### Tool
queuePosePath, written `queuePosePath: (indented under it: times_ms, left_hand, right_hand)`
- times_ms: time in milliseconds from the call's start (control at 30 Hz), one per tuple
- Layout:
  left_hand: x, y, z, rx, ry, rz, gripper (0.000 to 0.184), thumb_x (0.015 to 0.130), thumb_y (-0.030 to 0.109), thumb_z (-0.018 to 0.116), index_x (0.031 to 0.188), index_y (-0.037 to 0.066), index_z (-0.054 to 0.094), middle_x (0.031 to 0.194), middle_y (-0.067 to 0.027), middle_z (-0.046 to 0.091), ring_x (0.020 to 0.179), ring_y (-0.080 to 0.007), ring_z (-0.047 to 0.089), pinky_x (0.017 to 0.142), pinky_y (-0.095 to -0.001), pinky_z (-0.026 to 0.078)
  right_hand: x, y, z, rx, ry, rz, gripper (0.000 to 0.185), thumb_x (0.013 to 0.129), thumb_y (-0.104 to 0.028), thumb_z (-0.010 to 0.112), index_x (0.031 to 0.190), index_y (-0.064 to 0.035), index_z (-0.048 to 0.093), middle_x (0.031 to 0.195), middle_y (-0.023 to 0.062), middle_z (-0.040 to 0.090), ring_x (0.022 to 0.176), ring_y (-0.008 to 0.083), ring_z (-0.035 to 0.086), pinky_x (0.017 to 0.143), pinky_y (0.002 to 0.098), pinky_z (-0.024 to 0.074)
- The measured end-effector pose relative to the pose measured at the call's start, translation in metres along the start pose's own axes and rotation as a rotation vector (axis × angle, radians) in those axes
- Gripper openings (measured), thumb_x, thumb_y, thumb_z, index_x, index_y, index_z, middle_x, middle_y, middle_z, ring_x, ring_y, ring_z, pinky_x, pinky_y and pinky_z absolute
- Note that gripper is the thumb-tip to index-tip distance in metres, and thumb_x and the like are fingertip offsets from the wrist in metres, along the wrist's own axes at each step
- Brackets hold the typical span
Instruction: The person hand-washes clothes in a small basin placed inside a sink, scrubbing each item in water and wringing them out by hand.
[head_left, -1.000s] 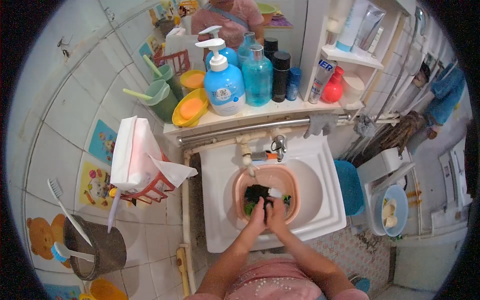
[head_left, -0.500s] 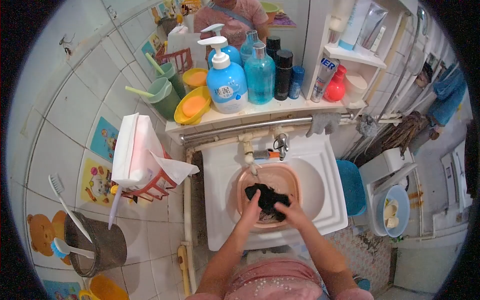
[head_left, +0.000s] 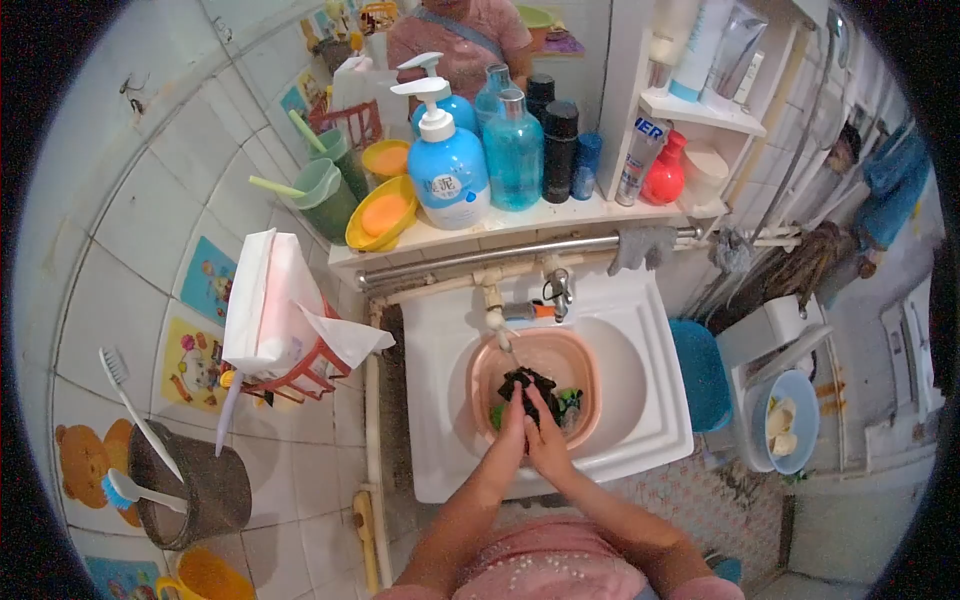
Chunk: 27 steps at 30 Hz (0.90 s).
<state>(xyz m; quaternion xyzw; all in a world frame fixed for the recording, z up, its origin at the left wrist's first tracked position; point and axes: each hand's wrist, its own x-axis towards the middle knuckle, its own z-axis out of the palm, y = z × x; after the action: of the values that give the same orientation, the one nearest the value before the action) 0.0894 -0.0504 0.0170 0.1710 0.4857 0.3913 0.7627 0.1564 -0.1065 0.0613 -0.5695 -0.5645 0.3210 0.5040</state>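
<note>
A dark wet cloth [head_left: 528, 382] is bunched between my two hands over a pink basin [head_left: 590, 372], which sits in the white sink [head_left: 648, 440]. My left hand [head_left: 512, 428] presses the cloth from the left side, palm inward. From the right, my right hand [head_left: 544, 430] presses against it, the two hands nearly touching. Green and dark patterned material [head_left: 568, 402] shows in the basin to the right of my hands, with a bit of green at the left. The faucet spout [head_left: 497, 322] is just above the basin's back rim.
A shelf [head_left: 560, 214] behind the sink holds a blue pump bottle [head_left: 447, 175] and other bottles. Tissues [head_left: 270, 305] in a red basket hang at the left, above a dark toothbrush cup [head_left: 205, 490]. A blue bin [head_left: 698, 375] stands at the right.
The cloth was spread between my parted hands half a second ago. Now my hands have come together, and the cloth is bunched between them.
</note>
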Motion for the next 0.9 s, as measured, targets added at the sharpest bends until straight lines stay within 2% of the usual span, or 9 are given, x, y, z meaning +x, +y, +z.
queuePosePath:
  times_ms: [200,300,367,500,533,633,767,833,900]
  left_hand:
    - [-0.014,-0.065,-0.01,-0.012,-0.036,-0.051,0.055,0.09,0.042,0.043,0.123,-0.001,0.04,0.124,-0.0093,0.044,0.108,-0.0192,0.044,0.093,-0.0284,0.034]
    - [-0.014,-0.04,0.004,-0.356,-0.054,-0.179,0.052,0.09,0.045,0.041,0.122,0.004,0.043,0.118,-0.0108,0.049,0.104,-0.0216,0.048,0.09,-0.0349,0.039]
    - [0.002,-0.019,-0.007,-0.16,0.075,-0.302,0.054,0.088,0.052,0.039,0.121,0.009,0.044,0.113,-0.0119,0.051,0.101,-0.0257,0.051,0.087,-0.0384,0.043]
    - [-0.025,-0.022,0.006,-0.238,-0.147,-0.31,0.051,0.089,0.045,0.041,0.125,0.009,0.041,0.125,-0.0141,0.043,0.111,-0.0258,0.045,0.091,-0.0355,0.039]
    - [0.036,-0.101,-0.051,0.017,-0.358,0.039,0.05,0.088,0.033,0.051,0.129,0.008,0.036,0.128,-0.0144,0.04,0.112,-0.0263,0.043,0.093,-0.0312,0.036]
    - [0.0,-0.06,-0.02,-0.131,-0.177,-0.075,0.057,0.082,0.016,0.06,0.13,0.003,0.032,0.126,-0.0149,0.042,0.111,-0.0252,0.043,0.093,-0.0304,0.036]
    - [-0.017,0.0,-0.004,0.165,-0.008,0.291,0.06,0.083,0.024,0.059,0.13,0.0,0.03,0.126,-0.0159,0.041,0.114,-0.0262,0.041,0.094,-0.0343,0.035]
    - [-0.025,0.009,-0.004,0.815,0.077,0.705,0.063,0.081,0.026,0.062,0.13,0.0,0.03,0.129,-0.0175,0.037,0.118,-0.0279,0.038,0.098,-0.0358,0.031]
    - [-0.031,-0.003,-0.003,0.791,-0.121,0.678,0.069,0.079,0.026,0.064,0.132,0.001,0.027,0.133,-0.0193,0.032,0.123,-0.0292,0.032,0.1,-0.0372,0.027]
  right_hand:
    - [0.019,0.067,-0.031,0.009,0.038,0.447,0.035,0.091,-0.017,0.042,0.122,-0.0001,0.044,0.11,0.0212,0.056,0.098,0.0344,0.054,0.087,0.0384,0.0416]
    - [0.001,0.027,-0.022,-0.076,-0.018,0.236,0.035,0.089,-0.012,0.042,0.122,-0.0016,0.045,0.12,0.0185,0.05,0.113,0.0281,0.046,0.097,0.0334,0.032]
    - [-0.009,0.015,-0.01,-0.007,-0.108,0.142,0.041,0.088,-0.009,0.043,0.128,-0.0029,0.038,0.13,0.0163,0.042,0.123,0.0291,0.036,0.102,0.0325,0.025]
    - [0.016,0.037,-0.018,-0.06,0.147,0.208,0.029,0.088,-0.009,0.041,0.115,-0.0012,0.051,0.113,0.0187,0.055,0.107,0.0314,0.05,0.092,0.0362,0.0364]
    - [0.027,0.054,-0.032,-0.225,0.092,0.375,0.026,0.088,-0.011,0.042,0.108,-0.0009,0.055,0.1,0.0194,0.06,0.092,0.0319,0.057,0.082,0.0376,0.0421]
    - [0.033,0.097,-0.063,0.455,0.216,0.671,0.028,0.09,-0.018,0.043,0.104,0.0029,0.055,0.094,0.0119,0.061,0.084,0.0217,0.059,0.076,0.0303,0.0459]
    - [0.029,0.082,-0.073,0.768,0.199,0.721,0.031,0.09,-0.02,0.043,0.112,0.001,0.051,0.101,0.012,0.059,0.091,0.0228,0.057,0.082,0.0328,0.0446]
    - [0.027,0.057,-0.069,0.832,0.188,0.751,0.033,0.09,-0.022,0.043,0.115,0.0001,0.049,0.105,0.0119,0.057,0.094,0.0232,0.055,0.085,0.0339,0.0433]
    - [0.025,0.03,-0.06,1.026,0.084,0.884,0.041,0.09,-0.03,0.044,0.12,-0.0024,0.045,0.111,0.0112,0.054,0.101,0.0237,0.052,0.09,0.0367,0.04]
